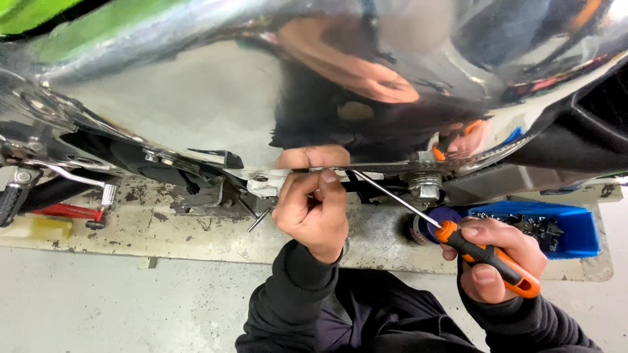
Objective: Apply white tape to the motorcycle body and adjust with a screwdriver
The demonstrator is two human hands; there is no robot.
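Black sleeves (392, 314) lay nearest the camera, both leading up to the hands. Right hand (500, 261) was curled around the orange-and-black handle of a screwdriver (487, 256), its fingers wrapped fully about the grip; the thin steel shaft ran up and to the left from the handle toward the lower edge of the chrome body (216, 98). Left hand (313, 208) sat to the left of the screwdriver, fingers bunched narrowly with thumb and forefinger pressed up against the chrome body's lower edge, just beside the shaft's tip; whether a small part was pinched between them could not be told. Right of the shaft, a threaded bolt with nuts (424, 183) hung from the same edge. Behind the right hand stood a blue bin (575, 229) holding dark small parts. Under the chrome body ran a worn, stained platform (163, 232), with a foot peg (106, 195) far to the left of the screwdriver. Farthest, the chrome body filled the upper view, mirroring both hands.
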